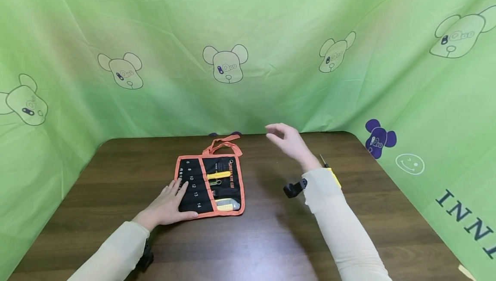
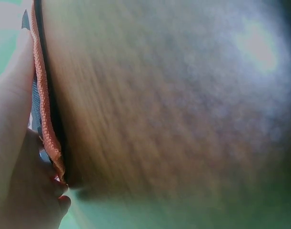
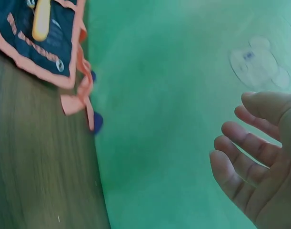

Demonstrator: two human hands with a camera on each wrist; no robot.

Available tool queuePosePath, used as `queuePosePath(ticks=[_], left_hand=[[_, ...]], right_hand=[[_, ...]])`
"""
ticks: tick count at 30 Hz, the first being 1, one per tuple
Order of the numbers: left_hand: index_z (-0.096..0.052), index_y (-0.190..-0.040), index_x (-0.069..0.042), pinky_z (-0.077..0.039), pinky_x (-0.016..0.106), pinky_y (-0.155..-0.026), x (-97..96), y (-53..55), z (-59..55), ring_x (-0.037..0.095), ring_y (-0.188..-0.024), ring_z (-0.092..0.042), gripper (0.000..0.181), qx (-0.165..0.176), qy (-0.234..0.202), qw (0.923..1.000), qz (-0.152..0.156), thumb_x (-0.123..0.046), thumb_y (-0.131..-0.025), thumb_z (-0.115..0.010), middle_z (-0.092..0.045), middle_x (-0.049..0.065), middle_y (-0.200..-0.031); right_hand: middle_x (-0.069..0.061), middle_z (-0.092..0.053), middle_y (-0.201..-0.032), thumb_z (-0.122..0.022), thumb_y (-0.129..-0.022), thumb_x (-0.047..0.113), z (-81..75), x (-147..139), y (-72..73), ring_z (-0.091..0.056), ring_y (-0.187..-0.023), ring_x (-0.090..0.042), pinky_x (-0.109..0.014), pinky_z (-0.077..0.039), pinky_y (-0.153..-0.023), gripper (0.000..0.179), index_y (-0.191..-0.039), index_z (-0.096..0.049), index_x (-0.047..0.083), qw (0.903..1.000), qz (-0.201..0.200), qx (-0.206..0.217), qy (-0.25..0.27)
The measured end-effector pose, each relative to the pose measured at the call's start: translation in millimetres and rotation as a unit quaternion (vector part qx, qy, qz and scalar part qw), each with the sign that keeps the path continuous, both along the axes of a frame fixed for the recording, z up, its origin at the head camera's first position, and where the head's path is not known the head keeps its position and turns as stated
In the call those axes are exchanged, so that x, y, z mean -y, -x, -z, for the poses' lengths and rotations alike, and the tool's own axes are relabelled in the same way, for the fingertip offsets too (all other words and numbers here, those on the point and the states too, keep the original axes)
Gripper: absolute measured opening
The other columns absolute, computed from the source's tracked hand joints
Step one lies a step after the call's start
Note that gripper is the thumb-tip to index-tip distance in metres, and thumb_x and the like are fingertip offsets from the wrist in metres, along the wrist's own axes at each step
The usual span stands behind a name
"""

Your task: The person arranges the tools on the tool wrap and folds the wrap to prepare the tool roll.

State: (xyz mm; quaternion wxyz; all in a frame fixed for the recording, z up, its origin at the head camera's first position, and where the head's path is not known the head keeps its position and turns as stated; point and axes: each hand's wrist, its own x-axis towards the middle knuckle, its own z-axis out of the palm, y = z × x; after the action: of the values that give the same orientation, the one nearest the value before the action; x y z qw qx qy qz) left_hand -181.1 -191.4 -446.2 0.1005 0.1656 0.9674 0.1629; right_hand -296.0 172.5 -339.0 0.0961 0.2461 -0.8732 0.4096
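Observation:
A black tool pouch (image 1: pixel 222 165) with orange trim lies flat on the table, its numbered pockets on the left side. Out of its pockets show a yellow handle (image 1: pixel 218 175), a wrench end (image 1: pixel 215 182) and a yellow and grey utility knife (image 1: pixel 227 205). My left hand (image 1: pixel 169 203) rests with spread fingers on the pouch's lower left part. In the left wrist view the pouch's orange edge (image 2: pixel 46 109) runs beside the thumb. My right hand (image 1: pixel 288 142) is raised above the table, right of the pouch, fingers loosely bent with nothing in them.
A yellow-handled screwdriver (image 1: pixel 324 161) lies on the table to the right, partly hidden by the right forearm. Orange ties (image 1: pixel 222 144) trail from the pouch's far edge. Green cloth (image 1: pixel 271 78) printed with bear heads hangs around the dark wooden table (image 1: pixel 128 165).

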Motion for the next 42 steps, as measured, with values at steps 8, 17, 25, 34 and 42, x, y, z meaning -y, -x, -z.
queuePosePath(ticks=[8,17,25,34,42], left_hand=[[-0.022,-0.144,0.002,-0.014,0.054,-0.104,0.9,-0.1,1.3,0.043,-0.134,-0.01,0.105,0.001,0.005,1.0,-0.002,-0.07,-0.075,-0.053,-0.011,0.028,-0.147],[-0.022,-0.144,0.002,-0.014,0.054,-0.104,1.2,-0.3,2.0,0.043,-0.134,-0.011,0.105,0.001,0.006,1.0,-0.006,-0.071,-0.075,-0.053,-0.012,0.027,-0.147],[-0.022,-0.144,0.002,-0.015,0.054,-0.104,1.7,-0.6,2.0,0.043,-0.134,-0.011,0.104,-0.001,0.002,1.0,-0.004,-0.07,-0.076,-0.053,-0.012,0.028,-0.147],[-0.022,-0.144,0.002,-0.015,0.055,-0.104,2.2,-0.5,1.9,0.043,-0.134,-0.01,0.105,-0.002,0.002,1.0,-0.002,-0.071,-0.075,-0.053,-0.011,0.028,-0.147],[-0.022,-0.144,0.002,-0.014,0.055,-0.104,1.8,-0.4,0.9,0.043,-0.134,-0.01,0.104,0.001,0.0,1.0,-0.003,-0.07,-0.076,-0.053,-0.011,0.028,-0.147]], right_hand=[[-0.019,-0.058,-0.115,-0.06,-0.091,0.018,10.5,-42,-4.0,-0.053,-0.105,-0.031,-0.045,-0.04,-0.089,0.035,-0.119,-0.057,-0.002,0.9984,0.049,0.013,0.023],[-0.022,-0.057,-0.116,-0.058,-0.092,0.024,35.7,-83,-11.5,-0.054,-0.102,-0.034,-0.045,-0.04,-0.087,0.04,-0.122,-0.054,-0.002,0.9926,0.116,0.036,0.004],[-0.026,-0.057,-0.114,-0.056,-0.093,0.022,59.4,-112,-20.9,-0.053,-0.102,-0.037,-0.047,-0.041,-0.085,0.041,-0.122,-0.052,-0.006,0.9865,0.151,0.063,-0.007],[-0.026,-0.06,-0.104,-0.059,-0.09,0.014,80.9,-130,-28.0,-0.056,-0.093,-0.037,-0.045,-0.044,-0.079,0.038,-0.118,-0.053,-0.011,0.9803,0.176,0.071,-0.055],[-0.023,-0.062,-0.098,-0.064,-0.086,0.012,91.7,-135,-28.1,-0.059,-0.087,-0.035,-0.045,-0.044,-0.075,0.036,-0.113,-0.056,-0.01,0.9731,0.19,0.082,-0.101]])
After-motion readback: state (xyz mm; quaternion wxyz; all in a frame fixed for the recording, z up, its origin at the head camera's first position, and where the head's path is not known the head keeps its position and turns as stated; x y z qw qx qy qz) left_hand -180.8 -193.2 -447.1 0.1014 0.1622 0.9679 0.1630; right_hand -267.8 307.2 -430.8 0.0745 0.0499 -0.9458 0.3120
